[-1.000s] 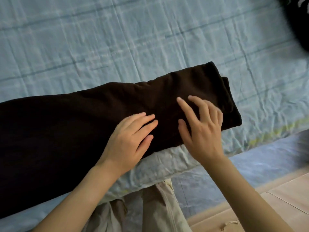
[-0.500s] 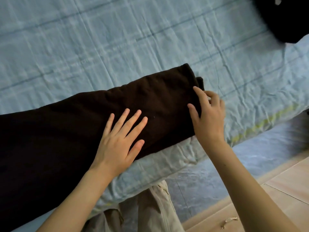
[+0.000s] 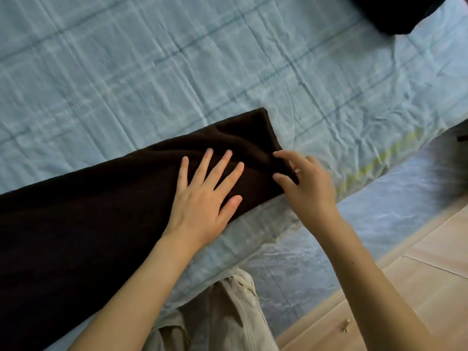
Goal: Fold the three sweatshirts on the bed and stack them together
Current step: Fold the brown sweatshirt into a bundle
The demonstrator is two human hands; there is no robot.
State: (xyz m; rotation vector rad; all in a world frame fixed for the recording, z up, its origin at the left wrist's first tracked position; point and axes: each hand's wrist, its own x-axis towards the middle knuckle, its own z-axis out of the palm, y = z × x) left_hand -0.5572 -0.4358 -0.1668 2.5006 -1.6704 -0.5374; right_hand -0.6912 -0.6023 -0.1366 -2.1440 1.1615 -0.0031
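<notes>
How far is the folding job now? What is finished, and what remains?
Done: the brown sweatshirt lies folded into a long strip on the bed. In hand: the left hand presses it flat while the right hand pinches its end. Left: the cross fold, the dark garment at the far corner, stacking.

A: Where does the sweatshirt [image 3: 101, 211] lie?
B: On the bed [image 3: 177, 72], along its near edge, running in from the left.
A: And the hands?
B: The left hand [image 3: 202, 198] rests flat on its right end. The right hand [image 3: 306, 188], just beside it, pinches that end's edge.
A: Anything else?
B: A bundle [image 3: 390, 13] at the bed's far right corner, and the floor [image 3: 430, 262] to the near right.
</notes>
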